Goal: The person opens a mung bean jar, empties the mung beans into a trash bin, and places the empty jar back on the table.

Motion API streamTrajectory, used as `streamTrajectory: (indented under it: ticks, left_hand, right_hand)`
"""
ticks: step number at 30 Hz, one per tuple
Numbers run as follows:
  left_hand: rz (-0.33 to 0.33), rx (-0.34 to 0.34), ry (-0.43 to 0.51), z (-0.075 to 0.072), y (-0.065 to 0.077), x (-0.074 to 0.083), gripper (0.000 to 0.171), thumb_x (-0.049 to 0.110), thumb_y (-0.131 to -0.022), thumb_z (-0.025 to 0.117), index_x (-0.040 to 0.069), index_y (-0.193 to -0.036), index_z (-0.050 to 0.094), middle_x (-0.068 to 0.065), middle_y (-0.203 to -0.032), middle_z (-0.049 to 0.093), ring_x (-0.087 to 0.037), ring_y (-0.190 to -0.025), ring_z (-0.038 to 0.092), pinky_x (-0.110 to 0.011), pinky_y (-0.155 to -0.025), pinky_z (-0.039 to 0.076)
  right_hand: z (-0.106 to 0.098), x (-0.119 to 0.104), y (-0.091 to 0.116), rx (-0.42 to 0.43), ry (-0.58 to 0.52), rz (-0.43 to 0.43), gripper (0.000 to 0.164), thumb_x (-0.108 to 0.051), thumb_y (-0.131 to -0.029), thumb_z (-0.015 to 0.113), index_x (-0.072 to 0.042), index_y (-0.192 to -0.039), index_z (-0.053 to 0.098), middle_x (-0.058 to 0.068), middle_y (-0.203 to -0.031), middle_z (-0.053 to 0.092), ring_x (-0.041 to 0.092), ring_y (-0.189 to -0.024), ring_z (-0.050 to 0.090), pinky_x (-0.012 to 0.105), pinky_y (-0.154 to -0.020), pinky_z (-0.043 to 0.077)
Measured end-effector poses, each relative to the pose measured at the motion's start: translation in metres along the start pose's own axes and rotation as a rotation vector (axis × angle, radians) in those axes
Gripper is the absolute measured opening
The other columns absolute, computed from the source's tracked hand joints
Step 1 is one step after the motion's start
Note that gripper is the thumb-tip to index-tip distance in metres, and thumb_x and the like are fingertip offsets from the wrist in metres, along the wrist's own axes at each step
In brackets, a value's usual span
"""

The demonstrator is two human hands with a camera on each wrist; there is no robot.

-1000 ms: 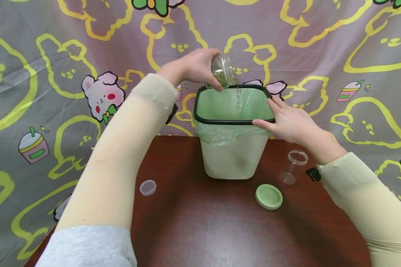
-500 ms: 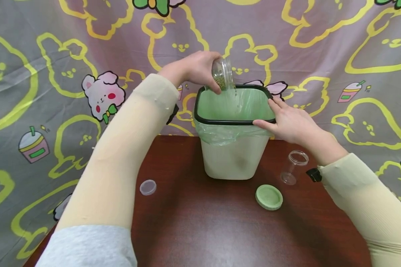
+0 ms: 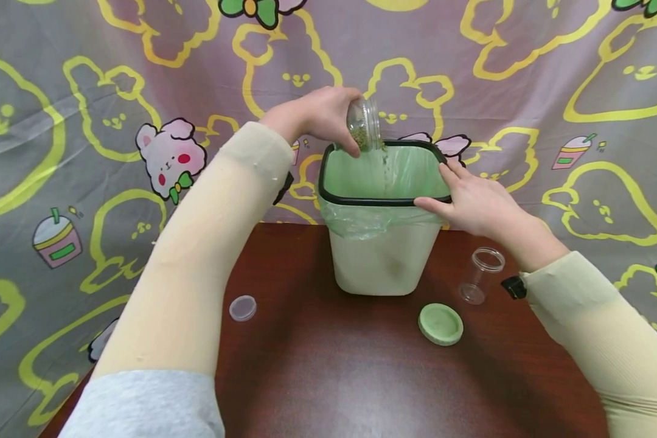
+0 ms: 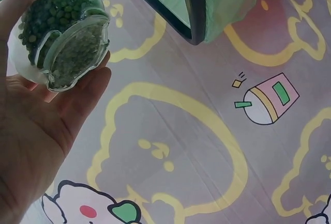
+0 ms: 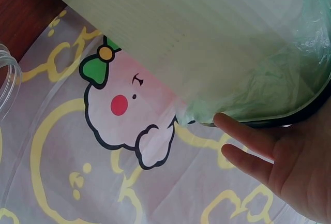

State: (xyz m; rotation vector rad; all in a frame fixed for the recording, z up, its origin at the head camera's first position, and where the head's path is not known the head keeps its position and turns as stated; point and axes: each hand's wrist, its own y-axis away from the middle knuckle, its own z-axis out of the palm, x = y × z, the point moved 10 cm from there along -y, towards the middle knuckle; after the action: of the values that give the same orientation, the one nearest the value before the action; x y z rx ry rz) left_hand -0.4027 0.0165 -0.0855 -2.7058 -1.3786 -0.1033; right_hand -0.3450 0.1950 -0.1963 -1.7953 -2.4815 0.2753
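Observation:
My left hand (image 3: 328, 115) grips a clear jar (image 3: 357, 115) tipped on its side over the far left rim of a bin. Small green beans (image 4: 67, 9), like mung beans, fill part of the jar and fall from its mouth into the bin. The cream-coloured bin (image 3: 380, 261) stands upright with a black rim and a pale green liner bag (image 3: 356, 222) folded over its edge. My right hand (image 3: 479, 201) rests on the right side of the rim, thumb at the front corner. In the right wrist view its fingers (image 5: 248, 162) look fairly straight.
On the brown table (image 3: 328, 377) lie a green lid (image 3: 440, 324), right of the bin, and a small clear lid (image 3: 243, 308) at the left. An uncapped clear jar (image 3: 480, 275) stands near my right wrist. A patterned cloth (image 3: 142, 73) hangs behind.
My left hand has lowered the jar slightly, and beans keep falling from it into the bin. The right hand stays on the rim.

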Motion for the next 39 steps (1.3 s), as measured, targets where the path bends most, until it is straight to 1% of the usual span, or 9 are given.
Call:
streamTrajectory:
  ticks: [2, 8, 14, 20, 25, 29, 31, 36, 39]
  left_hand:
    - [0.008, 0.002, 0.006, 0.000, -0.001, 0.001, 0.088, 0.036, -0.072, 0.084, 0.008, -0.143, 0.039, -0.004, -0.128, 0.052, -0.019, -0.111, 0.050, -0.031, -0.093, 0.043]
    - [0.007, 0.017, 0.012, -0.002, -0.002, 0.001, 0.095, 0.036, -0.072, 0.084, 0.008, -0.148, 0.034, -0.004, -0.131, 0.051, -0.019, -0.113, 0.049, -0.031, -0.094, 0.042]
    - [0.006, 0.002, 0.018, 0.003, -0.001, -0.001, 0.088, 0.035, -0.071, 0.084, 0.007, -0.143, 0.040, -0.004, -0.129, 0.052, -0.020, -0.113, 0.048, -0.032, -0.094, 0.041]
    - [0.004, -0.002, 0.030, 0.005, -0.001, -0.001, 0.087, 0.034, -0.072, 0.084, 0.008, -0.143, 0.040, -0.003, -0.127, 0.052, -0.019, -0.110, 0.049, -0.031, -0.091, 0.043]
    - [0.008, 0.008, 0.014, 0.000, -0.002, 0.000, 0.094, 0.036, -0.072, 0.084, 0.008, -0.147, 0.035, -0.004, -0.132, 0.051, -0.018, -0.113, 0.049, -0.030, -0.094, 0.042]
    - [0.011, 0.060, 0.004, -0.009, -0.002, 0.001, 0.101, 0.040, -0.072, 0.084, 0.008, -0.151, 0.028, -0.004, -0.136, 0.048, -0.018, -0.117, 0.048, -0.030, -0.098, 0.039]
    - [0.015, 0.065, 0.004, -0.010, -0.003, 0.002, 0.101, 0.040, -0.072, 0.084, 0.008, -0.151, 0.029, -0.004, -0.136, 0.048, -0.018, -0.117, 0.048, -0.030, -0.098, 0.039]
    - [0.034, 0.007, 0.001, -0.003, -0.005, 0.006, 0.098, 0.038, -0.072, 0.084, 0.006, -0.149, 0.032, -0.005, -0.135, 0.049, -0.018, -0.116, 0.048, -0.030, -0.097, 0.040]
    - [0.027, -0.005, -0.002, 0.000, -0.005, 0.005, 0.097, 0.038, -0.072, 0.084, 0.006, -0.148, 0.033, -0.005, -0.134, 0.049, -0.018, -0.115, 0.049, -0.031, -0.096, 0.041]
  right_hand:
    - [0.000, 0.001, 0.000, 0.000, 0.001, 0.002, 0.102, -0.076, -0.089, 0.033, 0.003, -0.152, 0.020, 0.025, -0.157, 0.015, 0.057, -0.128, 0.032, 0.067, -0.092, 0.035]
    - [0.000, 0.001, 0.000, 0.005, 0.003, -0.001, 0.101, -0.075, -0.090, 0.033, 0.004, -0.152, 0.020, 0.025, -0.156, 0.016, 0.057, -0.126, 0.034, 0.066, -0.091, 0.036]
    - [0.001, 0.000, -0.001, 0.002, 0.002, -0.003, 0.101, -0.075, -0.089, 0.034, 0.003, -0.152, 0.020, 0.025, -0.157, 0.016, 0.056, -0.127, 0.034, 0.066, -0.091, 0.036]
    - [0.002, 0.001, 0.000, -0.003, -0.001, 0.002, 0.102, -0.075, -0.090, 0.033, 0.004, -0.152, 0.020, 0.025, -0.157, 0.015, 0.057, -0.127, 0.033, 0.066, -0.091, 0.036]
    - [0.001, 0.001, -0.001, -0.003, -0.005, 0.004, 0.103, -0.076, -0.089, 0.033, 0.004, -0.152, 0.019, 0.025, -0.157, 0.015, 0.057, -0.127, 0.033, 0.066, -0.091, 0.036]
    - [0.001, 0.001, -0.001, -0.002, -0.008, 0.005, 0.103, -0.076, -0.089, 0.034, 0.003, -0.152, 0.020, 0.025, -0.157, 0.015, 0.056, -0.129, 0.033, 0.066, -0.092, 0.035]
    - [0.001, 0.001, -0.001, -0.002, -0.009, 0.002, 0.103, -0.076, -0.089, 0.034, 0.003, -0.152, 0.019, 0.025, -0.157, 0.015, 0.056, -0.129, 0.032, 0.066, -0.093, 0.035]
    - [0.001, 0.001, -0.001, -0.007, -0.010, 0.004, 0.103, -0.076, -0.089, 0.033, 0.003, -0.152, 0.019, 0.025, -0.157, 0.014, 0.055, -0.130, 0.031, 0.066, -0.093, 0.034]
    - [0.001, 0.001, 0.000, -0.005, -0.010, 0.008, 0.103, -0.076, -0.089, 0.033, 0.003, -0.153, 0.019, 0.025, -0.157, 0.014, 0.055, -0.130, 0.031, 0.066, -0.093, 0.034]
